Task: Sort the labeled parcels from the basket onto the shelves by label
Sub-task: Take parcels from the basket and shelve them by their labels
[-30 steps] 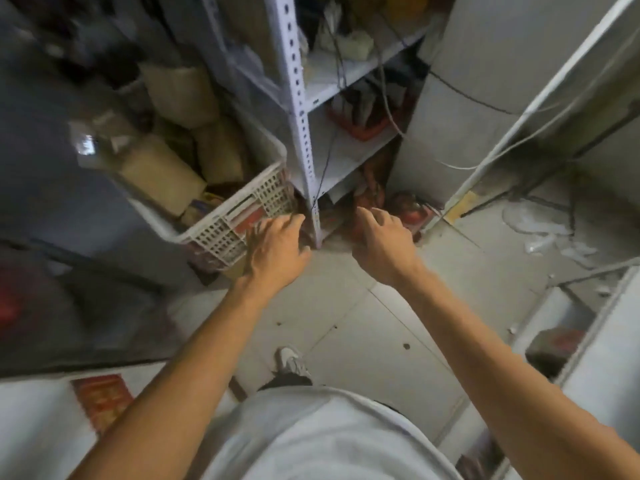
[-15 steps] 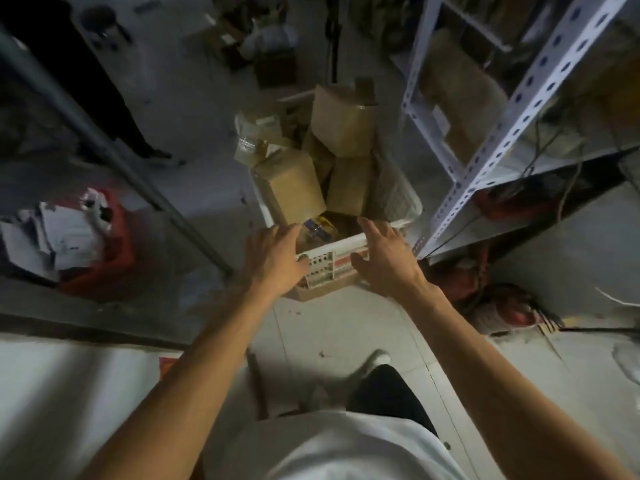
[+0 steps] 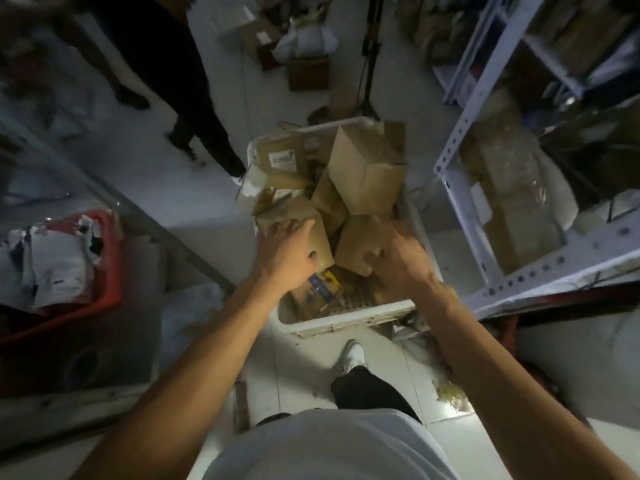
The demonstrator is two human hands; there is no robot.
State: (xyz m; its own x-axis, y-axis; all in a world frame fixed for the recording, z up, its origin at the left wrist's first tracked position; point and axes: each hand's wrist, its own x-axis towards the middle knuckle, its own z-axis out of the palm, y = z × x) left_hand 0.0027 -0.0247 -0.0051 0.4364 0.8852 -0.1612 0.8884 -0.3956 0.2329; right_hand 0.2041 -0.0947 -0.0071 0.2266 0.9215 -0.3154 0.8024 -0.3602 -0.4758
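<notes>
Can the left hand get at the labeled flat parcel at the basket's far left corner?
Probably yes. The labeled parcel lies on top, uncovered, and the left hand is already inside the basket, resting on a nearer box.

brown cardboard parcels (image 3: 363, 174), piled in white basket (image 3: 346, 322)

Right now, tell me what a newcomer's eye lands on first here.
The white basket on the floor at centre, piled with brown cardboard parcels. Both hands are in it: the left hand rests on one parcel, the right hand on another. A red bin of papers sits to the left, white metal shelves to the right.
</notes>
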